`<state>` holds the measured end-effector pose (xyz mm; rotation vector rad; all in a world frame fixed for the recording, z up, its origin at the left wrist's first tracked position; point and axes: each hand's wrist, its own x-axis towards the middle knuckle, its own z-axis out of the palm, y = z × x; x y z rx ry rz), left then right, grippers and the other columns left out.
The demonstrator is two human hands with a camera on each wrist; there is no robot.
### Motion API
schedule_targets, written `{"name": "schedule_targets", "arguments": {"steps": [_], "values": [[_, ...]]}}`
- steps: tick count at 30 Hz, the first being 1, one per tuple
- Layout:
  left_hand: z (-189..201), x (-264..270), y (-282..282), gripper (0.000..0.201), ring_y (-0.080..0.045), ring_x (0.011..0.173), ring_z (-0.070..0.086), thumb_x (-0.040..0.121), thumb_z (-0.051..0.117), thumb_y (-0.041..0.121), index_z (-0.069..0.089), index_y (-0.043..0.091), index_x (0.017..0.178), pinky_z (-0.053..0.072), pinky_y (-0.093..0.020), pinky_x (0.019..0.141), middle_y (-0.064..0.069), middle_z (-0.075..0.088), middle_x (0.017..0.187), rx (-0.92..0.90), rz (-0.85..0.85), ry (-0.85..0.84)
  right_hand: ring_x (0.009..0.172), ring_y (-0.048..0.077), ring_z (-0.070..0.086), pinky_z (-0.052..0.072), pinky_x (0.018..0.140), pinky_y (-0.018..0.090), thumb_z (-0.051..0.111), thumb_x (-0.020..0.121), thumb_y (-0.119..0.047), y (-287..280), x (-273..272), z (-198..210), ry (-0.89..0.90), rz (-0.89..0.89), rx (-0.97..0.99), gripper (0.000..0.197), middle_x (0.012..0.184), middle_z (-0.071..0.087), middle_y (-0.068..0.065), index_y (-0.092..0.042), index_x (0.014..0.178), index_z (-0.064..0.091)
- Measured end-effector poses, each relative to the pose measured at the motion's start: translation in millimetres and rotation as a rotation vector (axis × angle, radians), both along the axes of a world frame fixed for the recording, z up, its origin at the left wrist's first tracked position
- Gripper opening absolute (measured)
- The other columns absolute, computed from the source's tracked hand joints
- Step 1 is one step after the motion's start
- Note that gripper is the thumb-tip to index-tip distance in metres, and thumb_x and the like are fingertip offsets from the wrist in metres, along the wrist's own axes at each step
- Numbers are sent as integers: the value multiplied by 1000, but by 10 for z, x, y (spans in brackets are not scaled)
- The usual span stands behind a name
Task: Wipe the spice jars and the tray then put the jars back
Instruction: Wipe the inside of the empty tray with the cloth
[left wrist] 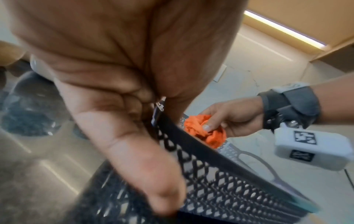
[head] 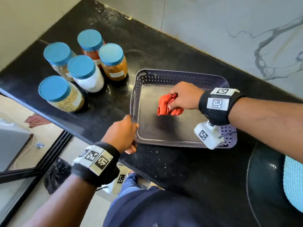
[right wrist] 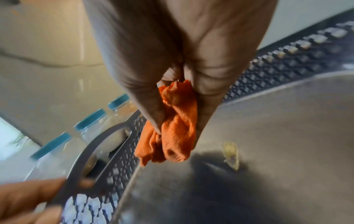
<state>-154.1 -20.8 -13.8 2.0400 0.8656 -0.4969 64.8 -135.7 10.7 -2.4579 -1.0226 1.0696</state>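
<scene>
Head view shows you the black counter (head: 164, 51) as the workspace, with everything laid out so the wiping has room. On it, the purple perforated tray (head: 180, 76) sits emptied, toward your right, which is why its flat floor is open to the cloth. The five spice jars (head: 85, 71) stand in a cluster on the counter to the tray's left, well apart from it, upright with their blue lids on; parked there, they are out of the way yet close enough to go back in, I judge.

Your left hand (head: 123, 133) grips the tray's near left rim, fingers curled over the wall and thumb outside. That hold looks meant to brace the light tray so it does not slide under the rubbing.

Your right hand (head: 185, 97) is inside the tray, fingers and thumb pinching a bunched orange cloth (head: 168, 105) held down at the tray floor. The bunching gives you a firm pad to push with rather than a loose flap.

The right wrist view shows a small yellowish scrap (right wrist: 230, 154) lying on the tray floor just beside the cloth. It is probably the next thing your cloth should take.
</scene>
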Motion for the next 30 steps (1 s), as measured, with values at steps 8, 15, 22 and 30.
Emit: {"name": "schedule_targets", "arguments": {"steps": [8,15,22,30], "values": [[16,264,229,72,-31,84,76,90,60,66,40,21,142,62,-48,81,-7,77,99,80,-55,-57,69,25,73,57,55,30,64,81,9,36,101,-319,415,-510,255,15,93,76,20,13,94,70],[59,538,275,68,-27,81,76,91,71,32,32,22,145,64,-46,73,-10,70,116,-31,-157,-85,67,24,64,54,67,34,72,77,9,437,-216,-317,393,-626,436,25,64,71,1,-12,64,78],[-58,605,284,86,-24,73,78,96,62,16,6,29,161,65,-42,60,-17,65,125,-114,-129,-68,84,31,63,42,68,29,66,85,-15,642,-363,-364,-116,-213,166,15,87,70,11,-18,70,65],[-123,581,354,96,-30,94,76,95,61,10,-3,34,163,65,-49,69,-16,62,135,-239,-65,-94,90,34,66,39,69,29,69,81,-16,788,-264,-234,-294,117,-82,27,84,67,9,-17,61,51]]}}
